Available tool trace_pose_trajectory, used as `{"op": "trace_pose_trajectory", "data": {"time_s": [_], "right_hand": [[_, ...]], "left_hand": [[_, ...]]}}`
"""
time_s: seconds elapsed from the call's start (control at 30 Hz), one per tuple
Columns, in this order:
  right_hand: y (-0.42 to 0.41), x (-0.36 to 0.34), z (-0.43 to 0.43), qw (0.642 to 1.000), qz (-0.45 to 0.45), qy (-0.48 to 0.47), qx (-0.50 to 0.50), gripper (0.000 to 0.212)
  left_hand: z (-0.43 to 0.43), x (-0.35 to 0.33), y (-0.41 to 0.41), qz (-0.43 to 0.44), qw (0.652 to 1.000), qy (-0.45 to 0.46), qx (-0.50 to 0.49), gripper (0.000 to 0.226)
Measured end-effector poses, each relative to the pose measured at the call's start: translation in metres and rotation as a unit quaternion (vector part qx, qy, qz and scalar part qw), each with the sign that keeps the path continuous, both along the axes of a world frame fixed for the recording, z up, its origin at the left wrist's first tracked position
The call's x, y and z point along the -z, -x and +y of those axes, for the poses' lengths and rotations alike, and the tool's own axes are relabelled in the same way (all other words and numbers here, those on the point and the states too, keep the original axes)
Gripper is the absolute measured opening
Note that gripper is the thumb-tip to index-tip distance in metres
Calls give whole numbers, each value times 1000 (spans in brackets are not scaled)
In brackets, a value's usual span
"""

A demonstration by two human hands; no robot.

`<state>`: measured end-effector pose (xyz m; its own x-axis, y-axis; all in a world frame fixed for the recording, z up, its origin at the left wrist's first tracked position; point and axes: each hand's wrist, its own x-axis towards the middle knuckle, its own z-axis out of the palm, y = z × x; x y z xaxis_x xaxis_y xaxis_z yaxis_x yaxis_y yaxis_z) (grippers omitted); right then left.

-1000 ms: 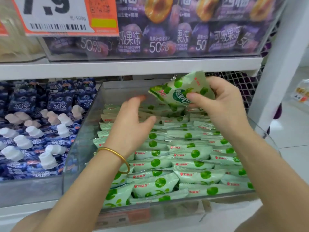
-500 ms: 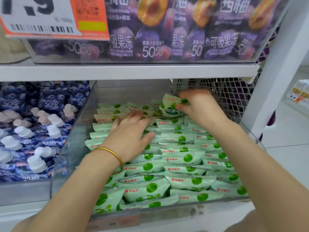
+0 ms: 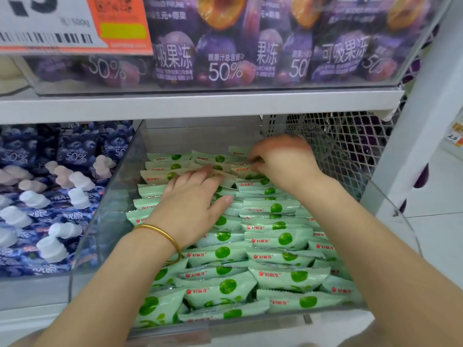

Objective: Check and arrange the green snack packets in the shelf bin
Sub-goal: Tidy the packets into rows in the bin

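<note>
Rows of pale green snack packets (image 3: 280, 239) with green dots fill a clear plastic shelf bin (image 3: 112, 196). My left hand (image 3: 193, 204), with a gold bangle on the wrist, lies flat with straight fingers on the packets in the middle left of the bin. My right hand (image 3: 280, 161) is at the back right of the bin, its fingers curled down and pinching a green packet (image 3: 240, 152) that lies on the back row. The hand is blurred, and its palm hides the packets beneath it.
Blue jelly pouches (image 3: 50, 196) with white caps fill the bin to the left. The white shelf board (image 3: 200, 103) hangs low over the bin, with purple pouches (image 3: 225, 58) and a price tag (image 3: 62, 23) above. Wire mesh (image 3: 338, 146) and a white upright (image 3: 413, 121) stand on the right.
My right hand has carried the raised packet down and back to the rear row of the bin. My left hand has slid forward over the packets and lies flatter.
</note>
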<state>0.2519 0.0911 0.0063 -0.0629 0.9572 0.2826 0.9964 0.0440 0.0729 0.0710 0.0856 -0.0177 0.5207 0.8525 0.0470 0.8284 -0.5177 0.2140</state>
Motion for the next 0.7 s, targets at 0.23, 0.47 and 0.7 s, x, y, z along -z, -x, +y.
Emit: {"op": "trace_pose_trajectory", "data": {"time_s": [0.23,0.47,0.7], "right_hand": [[1,6,13,992,48,108,40,21],[2,-4,8,989,129,-10,65,20],[17,7,26,994,43,17,102,14]], "left_hand": [[1,1,0,-4,1000,-2,7,52],[0,-1,0,-16,1000,-16,15,52],[-3,-3,3,-62,998,-12,0,50]]}}
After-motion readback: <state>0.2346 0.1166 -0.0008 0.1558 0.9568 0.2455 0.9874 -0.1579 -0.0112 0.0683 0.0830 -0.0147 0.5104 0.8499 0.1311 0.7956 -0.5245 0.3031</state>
